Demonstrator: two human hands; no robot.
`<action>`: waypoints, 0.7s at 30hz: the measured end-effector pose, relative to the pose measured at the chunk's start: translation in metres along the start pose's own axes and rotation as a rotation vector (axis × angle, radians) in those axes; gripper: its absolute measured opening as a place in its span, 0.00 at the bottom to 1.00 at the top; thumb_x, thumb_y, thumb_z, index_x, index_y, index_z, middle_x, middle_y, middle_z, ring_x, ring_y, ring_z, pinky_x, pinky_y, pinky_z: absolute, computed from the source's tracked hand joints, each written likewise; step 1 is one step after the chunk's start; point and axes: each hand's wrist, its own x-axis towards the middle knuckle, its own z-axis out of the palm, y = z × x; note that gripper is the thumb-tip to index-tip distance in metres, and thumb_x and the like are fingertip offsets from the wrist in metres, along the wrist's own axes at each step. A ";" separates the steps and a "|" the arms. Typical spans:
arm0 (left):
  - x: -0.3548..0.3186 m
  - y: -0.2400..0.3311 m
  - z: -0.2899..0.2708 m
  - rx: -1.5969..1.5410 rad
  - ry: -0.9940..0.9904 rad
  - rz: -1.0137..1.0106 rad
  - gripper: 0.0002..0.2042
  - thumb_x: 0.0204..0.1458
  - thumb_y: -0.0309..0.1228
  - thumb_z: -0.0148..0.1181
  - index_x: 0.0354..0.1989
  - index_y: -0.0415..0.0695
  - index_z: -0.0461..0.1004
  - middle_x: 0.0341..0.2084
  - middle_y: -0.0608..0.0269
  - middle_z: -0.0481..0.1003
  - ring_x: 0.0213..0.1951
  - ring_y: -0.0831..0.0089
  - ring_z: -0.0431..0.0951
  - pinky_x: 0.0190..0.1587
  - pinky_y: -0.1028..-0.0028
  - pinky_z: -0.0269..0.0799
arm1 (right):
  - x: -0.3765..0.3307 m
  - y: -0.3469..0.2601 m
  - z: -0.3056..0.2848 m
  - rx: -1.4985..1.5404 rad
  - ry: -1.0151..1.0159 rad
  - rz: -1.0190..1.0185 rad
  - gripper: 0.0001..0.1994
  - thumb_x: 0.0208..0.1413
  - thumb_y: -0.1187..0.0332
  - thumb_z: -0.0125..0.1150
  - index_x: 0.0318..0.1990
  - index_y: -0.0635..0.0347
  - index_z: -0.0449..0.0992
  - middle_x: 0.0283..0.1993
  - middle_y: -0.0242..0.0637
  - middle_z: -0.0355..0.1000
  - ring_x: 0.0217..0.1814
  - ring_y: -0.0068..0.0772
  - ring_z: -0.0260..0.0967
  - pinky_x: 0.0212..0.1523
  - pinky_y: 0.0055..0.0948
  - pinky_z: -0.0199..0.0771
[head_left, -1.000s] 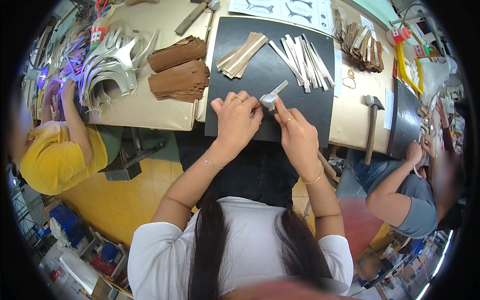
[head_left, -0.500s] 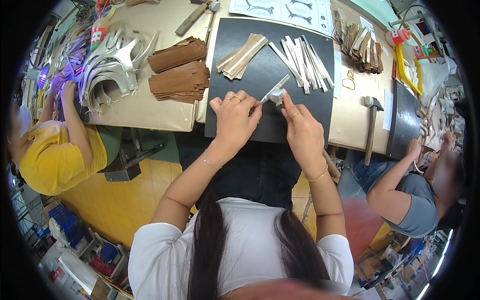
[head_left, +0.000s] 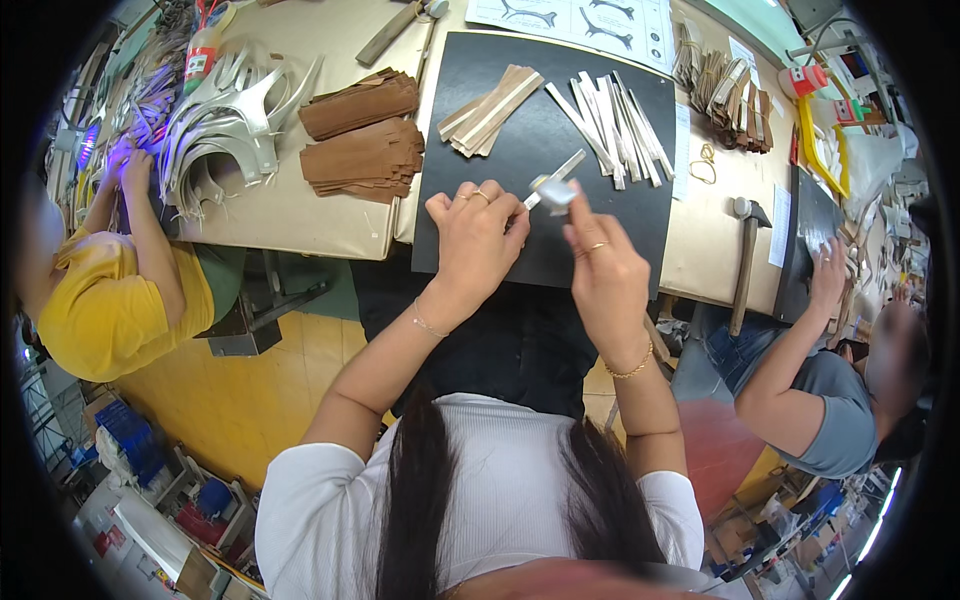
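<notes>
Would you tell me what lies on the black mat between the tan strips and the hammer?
In the head view, a fanned pile of pale strips lies between the tan strips and the hammer.

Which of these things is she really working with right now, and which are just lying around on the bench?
In use:
- left hand and right hand
- pale strip held between them
- small white piece
- black mat

Lying about:
- hammer
- brown stacks
- loose white strips
- tan strips
- printed sheet

Upper left of the frame — brown strip stacks (head_left: 362, 140) beside silvery curved pieces (head_left: 225, 110); a hammer (head_left: 745, 255) lies at right on the counter (head_left: 300, 215).
</notes>
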 end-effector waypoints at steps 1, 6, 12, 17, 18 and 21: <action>0.000 -0.001 0.000 0.008 0.008 0.016 0.03 0.47 0.31 0.70 0.27 0.48 0.81 0.28 0.72 0.75 0.38 0.69 0.73 0.45 0.62 0.52 | -0.001 0.000 0.001 -0.053 -0.093 0.015 0.22 0.62 0.68 0.62 0.65 0.46 0.74 0.32 0.36 0.73 0.26 0.42 0.75 0.28 0.38 0.75; -0.009 -0.004 -0.008 -0.008 0.009 0.016 0.03 0.47 0.31 0.69 0.27 0.49 0.81 0.28 0.71 0.75 0.38 0.68 0.73 0.45 0.61 0.52 | 0.006 0.005 -0.002 -0.160 -0.149 0.035 0.22 0.62 0.68 0.62 0.64 0.45 0.74 0.31 0.36 0.73 0.26 0.43 0.75 0.28 0.38 0.75; -0.010 -0.003 -0.009 -0.021 -0.003 -0.017 0.03 0.47 0.31 0.70 0.27 0.49 0.81 0.27 0.71 0.75 0.37 0.69 0.73 0.45 0.62 0.52 | 0.006 -0.006 -0.007 -0.027 -0.030 0.014 0.22 0.61 0.70 0.63 0.63 0.47 0.75 0.33 0.36 0.74 0.27 0.41 0.75 0.29 0.38 0.75; -0.009 -0.004 -0.009 -0.008 0.009 0.008 0.04 0.47 0.31 0.71 0.26 0.48 0.81 0.27 0.71 0.76 0.36 0.68 0.73 0.45 0.63 0.52 | 0.005 -0.009 -0.004 -0.101 -0.145 0.006 0.23 0.59 0.71 0.65 0.63 0.49 0.75 0.34 0.35 0.75 0.28 0.39 0.76 0.29 0.37 0.76; -0.009 -0.004 -0.009 -0.013 0.010 0.007 0.04 0.47 0.31 0.71 0.26 0.48 0.81 0.27 0.71 0.75 0.36 0.68 0.73 0.45 0.63 0.52 | 0.005 -0.008 -0.004 -0.110 -0.090 0.033 0.23 0.59 0.71 0.65 0.63 0.50 0.75 0.34 0.35 0.75 0.28 0.39 0.76 0.29 0.37 0.76; -0.012 -0.004 -0.009 -0.011 0.012 0.000 0.04 0.47 0.31 0.71 0.27 0.48 0.81 0.27 0.71 0.75 0.36 0.68 0.73 0.45 0.63 0.53 | 0.001 -0.008 -0.004 0.029 0.008 -0.007 0.22 0.59 0.71 0.65 0.62 0.50 0.76 0.35 0.35 0.76 0.28 0.39 0.76 0.29 0.36 0.76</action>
